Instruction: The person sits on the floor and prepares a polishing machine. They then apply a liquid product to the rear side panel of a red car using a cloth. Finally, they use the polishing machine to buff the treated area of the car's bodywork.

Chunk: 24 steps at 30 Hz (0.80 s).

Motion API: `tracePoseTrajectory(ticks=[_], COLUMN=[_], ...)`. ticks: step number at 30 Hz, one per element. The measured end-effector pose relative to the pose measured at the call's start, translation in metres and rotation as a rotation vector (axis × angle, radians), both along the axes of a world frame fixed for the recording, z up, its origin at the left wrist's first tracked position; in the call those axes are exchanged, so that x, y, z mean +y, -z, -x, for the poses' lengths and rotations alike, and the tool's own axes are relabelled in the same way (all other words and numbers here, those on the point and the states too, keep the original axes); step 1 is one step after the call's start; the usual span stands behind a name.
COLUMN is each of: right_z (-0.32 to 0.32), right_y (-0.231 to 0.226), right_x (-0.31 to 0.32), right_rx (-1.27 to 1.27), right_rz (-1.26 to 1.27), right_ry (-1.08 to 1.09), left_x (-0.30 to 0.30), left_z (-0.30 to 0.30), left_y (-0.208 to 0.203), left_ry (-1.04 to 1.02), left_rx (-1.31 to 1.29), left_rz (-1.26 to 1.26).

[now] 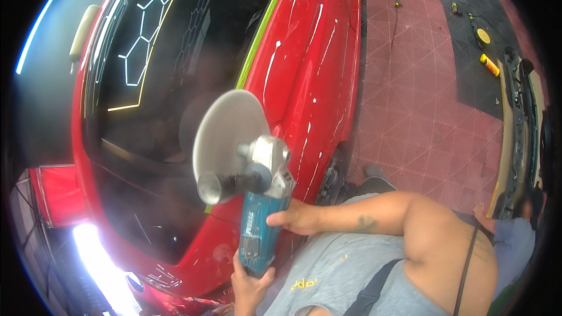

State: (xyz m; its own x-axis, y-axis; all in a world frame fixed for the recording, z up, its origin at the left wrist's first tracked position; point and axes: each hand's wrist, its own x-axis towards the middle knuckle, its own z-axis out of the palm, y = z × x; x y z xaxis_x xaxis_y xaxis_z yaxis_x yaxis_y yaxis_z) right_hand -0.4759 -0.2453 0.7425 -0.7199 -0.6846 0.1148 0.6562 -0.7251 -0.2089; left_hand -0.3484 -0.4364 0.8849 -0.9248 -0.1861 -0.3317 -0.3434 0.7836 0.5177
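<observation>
Both my hands hold a teal and silver electric polisher [257, 228] above the red car [205, 251]. My left hand [250, 285] is wrapped round the rear end of its body. My right hand [297, 216] closes on the body from the right, thumb across the teal casing. The wide round pad [228, 129] shows pale grey and smooth, tilted over the car's dark glass [152, 181]; I cannot tell whether it touches. A dark side handle [216, 187] juts out with no hand on it. Green tape [260, 38] lines the glass beside a white-streaked red panel [298, 82].
Red tiled floor [421, 111] lies right of the car. On the dark strip are a yellow disc [483, 35] and a yellow-orange tube [490, 65]. Long dark parts [518, 105] line the right side, near another person [515, 243]. A bright lamp [96, 263] stands lower left.
</observation>
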Motion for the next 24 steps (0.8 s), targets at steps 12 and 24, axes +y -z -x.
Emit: tracePoseTrajectory(ticks=[12,24], right_z=[0.091,-0.009], right_y=[-0.016,-0.044], right_x=[0.071,-0.012], right_rx=[0.024,0.087], right_rz=[-0.243,-0.184], right_ry=[0.346,0.276], left_x=[0.102,0.005], left_z=[0.085,-0.033], left_y=[0.074,0.053], left_ry=[-0.096,-0.145], left_rx=[0.134,0.12], left_rz=[-0.339,-0.291])
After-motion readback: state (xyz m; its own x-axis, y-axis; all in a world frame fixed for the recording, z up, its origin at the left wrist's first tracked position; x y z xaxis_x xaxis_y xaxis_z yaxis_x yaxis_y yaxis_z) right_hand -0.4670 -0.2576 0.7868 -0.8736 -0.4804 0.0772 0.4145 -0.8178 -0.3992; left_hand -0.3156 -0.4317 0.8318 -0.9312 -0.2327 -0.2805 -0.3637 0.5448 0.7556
